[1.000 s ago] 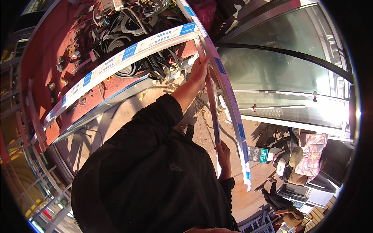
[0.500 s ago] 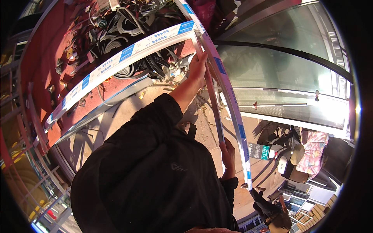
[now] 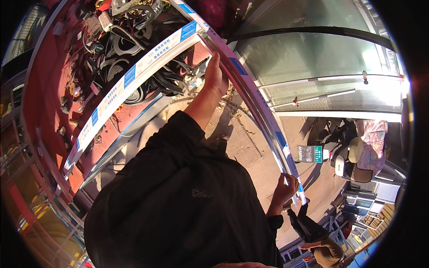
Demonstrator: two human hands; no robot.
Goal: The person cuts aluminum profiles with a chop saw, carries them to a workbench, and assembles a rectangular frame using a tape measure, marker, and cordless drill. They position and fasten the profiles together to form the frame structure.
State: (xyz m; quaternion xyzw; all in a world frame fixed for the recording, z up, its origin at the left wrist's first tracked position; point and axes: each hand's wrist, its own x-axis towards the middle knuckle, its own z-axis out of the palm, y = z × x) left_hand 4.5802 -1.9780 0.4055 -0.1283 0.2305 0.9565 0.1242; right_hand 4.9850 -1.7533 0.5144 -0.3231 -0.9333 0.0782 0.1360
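Observation:
A long metal profile (image 3: 245, 73), covered in white and blue protective film, slopes from the top centre to the lower right. A second film-covered profile (image 3: 129, 75) meets it near the top at a corner and runs down to the left. My left hand (image 3: 216, 80) is closed below that corner, thumb up, round a narrow metal strip (image 3: 255, 115) lying along the long profile's inner side; its other fingers are partly hidden. Near the profile's lower end, my right hand (image 3: 284, 190) pinches the strip's other end with bent fingers.
Black and grey rubber seals (image 3: 118, 67) lie heaped on a red surface (image 3: 49, 76) at the upper left. Large glass panels (image 3: 308, 58) stand at the right. An electric scooter (image 3: 342, 154) with a green plate is parked below them. Another person (image 3: 319, 236) is at the lower right.
The narrow strip, earlier apart from the long profile, now lies close along it. My right hand has moved right and down with it; my left hand appears slightly further left.

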